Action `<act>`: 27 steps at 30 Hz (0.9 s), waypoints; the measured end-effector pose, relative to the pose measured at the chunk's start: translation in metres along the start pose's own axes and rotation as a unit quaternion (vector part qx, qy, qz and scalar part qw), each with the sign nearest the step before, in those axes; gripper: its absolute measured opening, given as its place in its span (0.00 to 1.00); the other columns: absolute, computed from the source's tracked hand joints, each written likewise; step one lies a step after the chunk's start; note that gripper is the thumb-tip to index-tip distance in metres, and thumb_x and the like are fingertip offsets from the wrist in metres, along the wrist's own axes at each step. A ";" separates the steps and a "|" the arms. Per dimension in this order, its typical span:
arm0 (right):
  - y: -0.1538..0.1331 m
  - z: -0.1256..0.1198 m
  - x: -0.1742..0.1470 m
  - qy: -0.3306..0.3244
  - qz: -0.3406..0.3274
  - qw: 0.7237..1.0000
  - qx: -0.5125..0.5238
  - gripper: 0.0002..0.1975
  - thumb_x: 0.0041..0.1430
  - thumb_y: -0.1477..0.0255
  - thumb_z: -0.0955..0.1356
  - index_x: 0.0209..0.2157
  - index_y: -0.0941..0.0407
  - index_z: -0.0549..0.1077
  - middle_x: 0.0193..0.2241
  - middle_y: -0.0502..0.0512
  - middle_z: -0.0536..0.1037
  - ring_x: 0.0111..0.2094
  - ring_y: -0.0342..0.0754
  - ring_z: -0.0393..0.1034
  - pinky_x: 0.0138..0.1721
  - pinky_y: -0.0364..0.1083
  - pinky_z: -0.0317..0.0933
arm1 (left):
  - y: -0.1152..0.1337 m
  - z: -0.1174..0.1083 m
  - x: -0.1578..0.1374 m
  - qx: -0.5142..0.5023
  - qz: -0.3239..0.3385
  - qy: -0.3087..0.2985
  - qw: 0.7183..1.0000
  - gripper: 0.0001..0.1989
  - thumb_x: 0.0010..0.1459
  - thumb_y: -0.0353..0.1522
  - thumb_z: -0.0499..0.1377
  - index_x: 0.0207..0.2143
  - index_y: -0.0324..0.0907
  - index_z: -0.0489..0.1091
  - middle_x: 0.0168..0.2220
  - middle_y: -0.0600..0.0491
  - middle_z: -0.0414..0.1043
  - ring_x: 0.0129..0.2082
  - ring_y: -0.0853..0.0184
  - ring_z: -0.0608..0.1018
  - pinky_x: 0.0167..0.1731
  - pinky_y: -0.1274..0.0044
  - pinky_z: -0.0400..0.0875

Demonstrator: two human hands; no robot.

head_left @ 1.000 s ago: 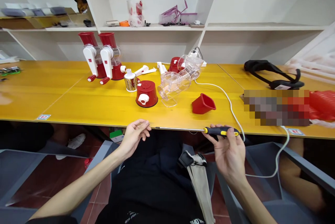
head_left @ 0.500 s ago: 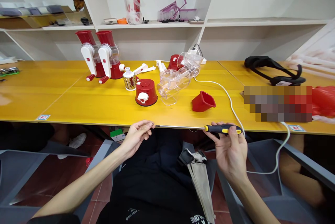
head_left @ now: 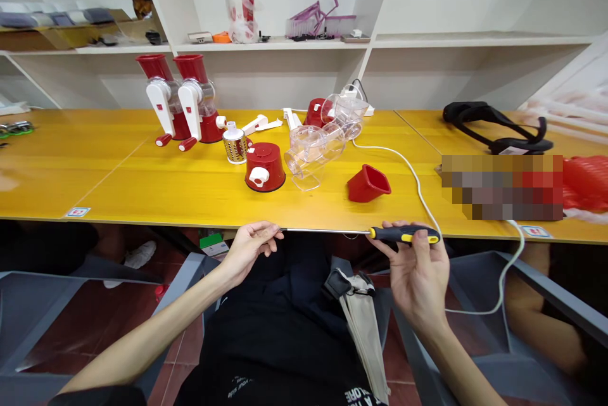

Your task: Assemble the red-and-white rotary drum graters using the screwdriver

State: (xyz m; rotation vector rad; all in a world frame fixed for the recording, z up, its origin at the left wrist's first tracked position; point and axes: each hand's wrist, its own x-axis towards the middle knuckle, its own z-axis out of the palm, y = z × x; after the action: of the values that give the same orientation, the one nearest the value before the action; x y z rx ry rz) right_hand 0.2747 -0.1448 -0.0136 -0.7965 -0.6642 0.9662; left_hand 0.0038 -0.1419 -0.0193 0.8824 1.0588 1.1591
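Right hand (head_left: 420, 270) pinches screwdriver (head_left: 375, 233) by dark-and-yellow handle (head_left: 389, 234), thumb against fingers; shaft (head_left: 327, 231) runs level to left hand (head_left: 251, 247), fingertips pinching dark tip (head_left: 284, 230). Screwdriver between both hands, along near edge of yellow table (head_left: 213, 197).

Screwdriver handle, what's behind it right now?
Behind the screwdriver handle, fingers of the right hand show above and below it, with the yellow table beyond. The finger parts directly behind the handle, and the stretch of table edge there, are covered.
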 end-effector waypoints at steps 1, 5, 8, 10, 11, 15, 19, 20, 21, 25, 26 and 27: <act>-0.001 0.001 -0.001 -0.001 -0.007 1.000 -0.001 0.18 0.53 0.61 0.76 0.39 0.55 0.70 0.35 0.50 0.77 0.39 0.46 0.77 0.39 0.53 0.78 | 0.000 0.000 0.000 0.003 0.002 0.004 1.000 0.17 0.48 0.43 0.72 0.28 0.36 0.77 0.29 0.51 0.78 0.19 0.79 0.68 0.18 0.84 0.59; -0.004 0.002 -0.005 -0.009 -0.031 0.999 -0.005 0.17 0.55 0.63 0.75 0.40 0.55 0.70 0.37 0.51 0.77 0.40 0.47 0.78 0.35 0.50 0.78 | -0.002 0.000 0.001 0.015 0.013 0.020 1.000 0.17 0.48 0.43 0.71 0.28 0.36 0.77 0.28 0.51 0.78 0.18 0.79 0.67 0.18 0.83 0.59; -0.006 0.003 -0.010 -0.023 -0.054 0.998 -0.007 0.16 0.56 0.64 0.75 0.42 0.54 0.68 0.37 0.51 0.77 0.40 0.48 0.78 0.35 0.51 0.78 | -0.003 0.001 0.000 0.024 0.021 0.034 0.999 0.18 0.49 0.43 0.70 0.27 0.36 0.77 0.25 0.52 0.75 0.18 0.79 0.65 0.19 0.83 0.58; -0.006 0.004 -0.013 -0.030 -0.070 0.997 -0.008 0.16 0.57 0.64 0.74 0.42 0.53 0.68 0.38 0.51 0.77 0.41 0.48 0.78 0.35 0.51 0.79 | -0.003 0.003 -0.002 0.017 0.025 0.048 0.998 0.18 0.48 0.44 0.71 0.26 0.36 0.77 0.23 0.54 0.74 0.17 0.79 0.64 0.18 0.83 0.58; -0.006 0.005 -0.015 -0.033 -0.079 0.996 -0.009 0.16 0.57 0.64 0.74 0.43 0.52 0.67 0.38 0.51 0.77 0.42 0.48 0.78 0.35 0.50 0.78 | -0.003 0.005 -0.003 0.011 0.028 0.056 0.998 0.19 0.48 0.44 0.71 0.26 0.36 0.76 0.22 0.54 0.73 0.17 0.80 0.63 0.18 0.84 0.58; -0.004 0.004 -0.019 -0.070 -0.104 0.991 -0.042 0.17 0.60 0.61 0.72 0.44 0.52 0.65 0.45 0.55 0.78 0.47 0.52 0.78 0.37 0.51 0.78 | -0.001 0.006 -0.005 -0.013 0.059 0.093 0.994 0.19 0.49 0.44 0.70 0.26 0.35 0.76 0.21 0.56 0.70 0.16 0.80 0.62 0.17 0.85 0.57; 0.000 -0.002 -0.018 -0.113 -0.066 0.984 -0.123 0.14 0.62 0.62 0.70 0.43 0.52 0.65 0.35 0.53 0.80 0.33 0.50 0.80 0.29 0.50 0.77 | 0.004 0.001 -0.003 -0.027 0.114 0.132 0.984 0.18 0.49 0.43 0.71 0.28 0.36 0.76 0.25 0.55 0.74 0.16 0.81 0.63 0.16 0.86 0.57; 0.001 -0.004 -0.018 -0.123 -0.053 0.982 -0.136 0.13 0.62 0.62 0.70 0.43 0.52 0.65 0.30 0.52 0.79 0.27 0.49 0.79 0.26 0.48 0.76 | 0.006 -0.001 -0.002 -0.027 0.125 0.139 0.982 0.18 0.49 0.43 0.71 0.28 0.36 0.76 0.26 0.54 0.75 0.16 0.81 0.64 0.16 0.86 0.58; 0.001 -0.005 -0.017 -0.135 -0.039 0.980 -0.143 0.12 0.62 0.62 0.70 0.42 0.52 0.66 0.27 0.50 0.78 0.23 0.48 0.77 0.24 0.47 0.74 | 0.007 -0.002 -0.002 -0.026 0.134 0.147 0.980 0.17 0.49 0.42 0.71 0.28 0.36 0.76 0.27 0.53 0.75 0.16 0.81 0.65 0.15 0.86 0.58; 0.003 -0.003 -0.013 -0.166 0.036 0.978 -0.121 0.14 0.60 0.61 0.71 0.39 0.52 0.64 0.23 0.49 0.78 0.22 0.49 0.76 0.19 0.46 0.71 | 0.010 -0.005 -0.002 -0.016 0.175 0.172 0.969 0.16 0.50 0.41 0.71 0.29 0.37 0.76 0.27 0.53 0.76 0.16 0.80 0.67 0.14 0.86 0.60; 0.004 -0.002 -0.012 -0.170 0.059 0.977 -0.113 0.15 0.59 0.61 0.71 0.38 0.52 0.63 0.24 0.49 0.78 0.23 0.50 0.76 0.19 0.46 0.71 | 0.010 -0.005 -0.002 -0.014 0.185 0.176 0.967 0.16 0.49 0.41 0.71 0.29 0.37 0.76 0.27 0.54 0.76 0.15 0.80 0.67 0.14 0.86 0.61; 0.004 -0.002 -0.011 -0.173 0.081 0.976 -0.105 0.16 0.58 0.60 0.72 0.37 0.52 0.62 0.24 0.50 0.78 0.23 0.50 0.76 0.19 0.46 0.71 | 0.011 -0.005 -0.002 -0.013 0.195 0.179 0.964 0.16 0.49 0.41 0.71 0.29 0.37 0.75 0.27 0.54 0.76 0.15 0.80 0.68 0.14 0.86 0.61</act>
State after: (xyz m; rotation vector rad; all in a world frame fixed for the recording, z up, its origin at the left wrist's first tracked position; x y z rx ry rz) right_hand 0.2693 -0.1536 -0.0195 -0.8870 -1.0282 1.2117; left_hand -0.0044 -0.1419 -0.0103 0.9049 1.1869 1.7070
